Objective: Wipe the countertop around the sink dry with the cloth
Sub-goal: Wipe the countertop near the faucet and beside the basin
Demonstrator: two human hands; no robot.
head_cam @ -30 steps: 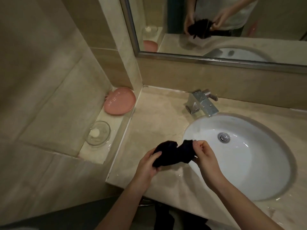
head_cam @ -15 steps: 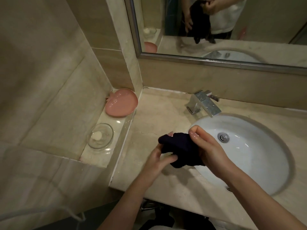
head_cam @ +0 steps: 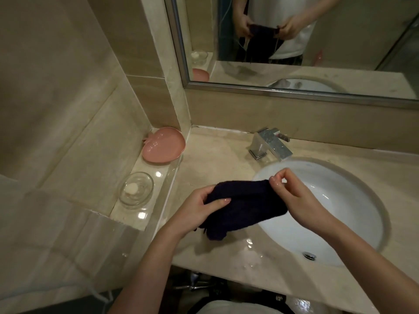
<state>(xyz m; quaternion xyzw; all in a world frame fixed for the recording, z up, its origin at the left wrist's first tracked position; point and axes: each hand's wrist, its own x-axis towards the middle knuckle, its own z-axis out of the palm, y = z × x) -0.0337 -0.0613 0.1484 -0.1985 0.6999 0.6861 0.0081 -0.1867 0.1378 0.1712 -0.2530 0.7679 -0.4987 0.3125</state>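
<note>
Dark cloth (head_cam: 247,205) held up over the front-left countertop (head_cam: 217,164), at the sink (head_cam: 340,200) rim; it appears not to be on the stone. Left hand (head_cam: 199,211) grips its left end, thumb on top. Right hand (head_cam: 294,198) pinches the upper right corner between fingertips. Likely spreading or refolding it into a flat pad before wiping. Cloth is near-black, terry-like, bunched, lower edge drooping. Water beads and glare on the counter's front edge (head_cam: 249,243), so drying looks not yet done there. Chrome faucet (head_cam: 269,143) behind the basin. Side ledge: pink dish (head_cam: 163,148), glass soap dish (head_cam: 136,189).
</note>
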